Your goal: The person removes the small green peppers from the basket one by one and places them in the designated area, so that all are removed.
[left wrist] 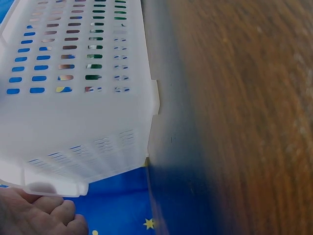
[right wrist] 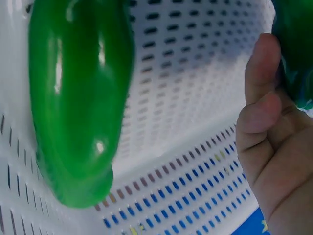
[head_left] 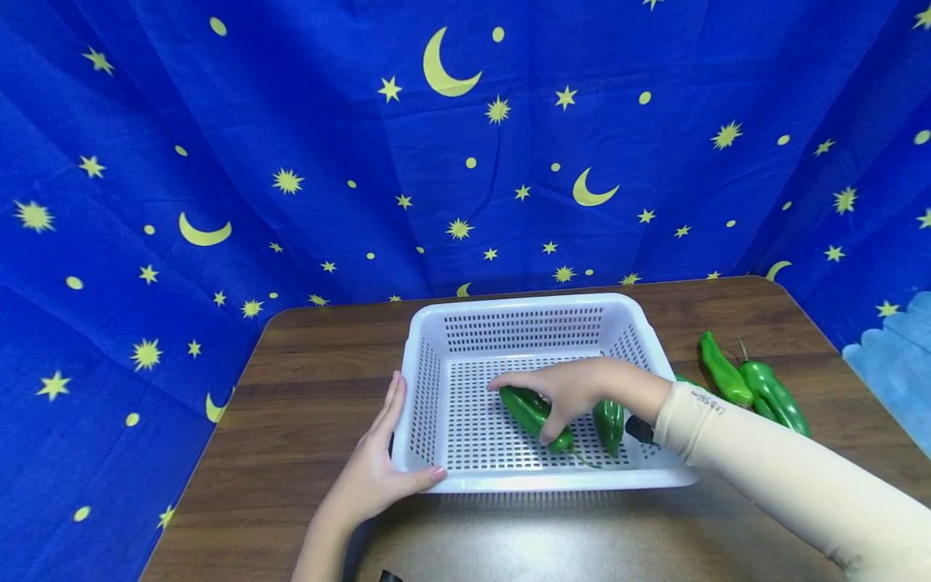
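Observation:
My right hand point(head_left: 575, 392) reaches into a white perforated plastic basket point(head_left: 524, 304) and grips a green pepper point(head_left: 522, 408) between thumb and fingers, close over the basket floor. In the right wrist view part of this held pepper point(right wrist: 297, 54) shows at the right edge, beside the fingers. A second green pepper point(head_left: 609, 427) lies in the basket under my right wrist, and it appears large in the right wrist view. My left hand point(head_left: 374, 469) holds the basket's near left corner, thumb on the front rim and fingers along the left side.
On the brown wooden table point(head_left: 313, 388), right of the basket, lie a light green pepper point(head_left: 723, 372) and a darker green pepper point(head_left: 777, 400). More green shows behind the sleeve point(head_left: 771, 461). A blue cloth point(head_left: 465, 145) with yellow moons and stars hangs behind the table.

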`<state>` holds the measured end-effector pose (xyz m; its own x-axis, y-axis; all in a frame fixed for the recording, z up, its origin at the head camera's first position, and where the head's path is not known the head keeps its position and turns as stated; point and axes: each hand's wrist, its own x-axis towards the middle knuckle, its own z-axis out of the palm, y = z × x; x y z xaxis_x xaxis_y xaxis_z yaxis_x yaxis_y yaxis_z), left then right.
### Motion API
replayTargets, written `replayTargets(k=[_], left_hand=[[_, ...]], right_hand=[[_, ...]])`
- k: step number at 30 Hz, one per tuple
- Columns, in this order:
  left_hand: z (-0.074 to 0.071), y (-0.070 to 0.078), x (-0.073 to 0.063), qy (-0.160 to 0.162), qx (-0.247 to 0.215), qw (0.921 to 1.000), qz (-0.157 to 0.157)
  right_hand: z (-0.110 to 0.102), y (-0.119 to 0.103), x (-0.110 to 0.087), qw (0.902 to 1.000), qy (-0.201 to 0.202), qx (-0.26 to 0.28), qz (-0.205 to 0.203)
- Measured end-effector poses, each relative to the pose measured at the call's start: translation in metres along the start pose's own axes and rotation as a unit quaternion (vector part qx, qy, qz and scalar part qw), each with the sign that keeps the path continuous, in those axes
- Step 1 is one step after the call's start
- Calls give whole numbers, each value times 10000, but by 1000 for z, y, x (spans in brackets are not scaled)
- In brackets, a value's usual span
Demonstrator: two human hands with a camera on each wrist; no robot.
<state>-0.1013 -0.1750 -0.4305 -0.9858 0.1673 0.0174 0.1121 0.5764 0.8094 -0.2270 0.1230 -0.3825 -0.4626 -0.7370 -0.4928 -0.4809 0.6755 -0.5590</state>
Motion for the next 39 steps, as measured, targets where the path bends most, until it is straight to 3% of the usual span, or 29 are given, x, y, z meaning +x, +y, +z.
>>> replayTargets(k=[10,17,26,39], left_hand=[[0,0,0,29,10,9999,130],[1,-1,0,22,16,9999,127],[-1,-2,0,46,9,9996,268],[0,-3,1,23,0,9996,296]], right_hand=[[-23,-2,-22,9911,624,922,-726],[-37,0,-44,9853,1077,791,-1066],[-49,15,-76,9806,1459,991,-854],[-49,42,-120,9705,2011,1146,-672]])
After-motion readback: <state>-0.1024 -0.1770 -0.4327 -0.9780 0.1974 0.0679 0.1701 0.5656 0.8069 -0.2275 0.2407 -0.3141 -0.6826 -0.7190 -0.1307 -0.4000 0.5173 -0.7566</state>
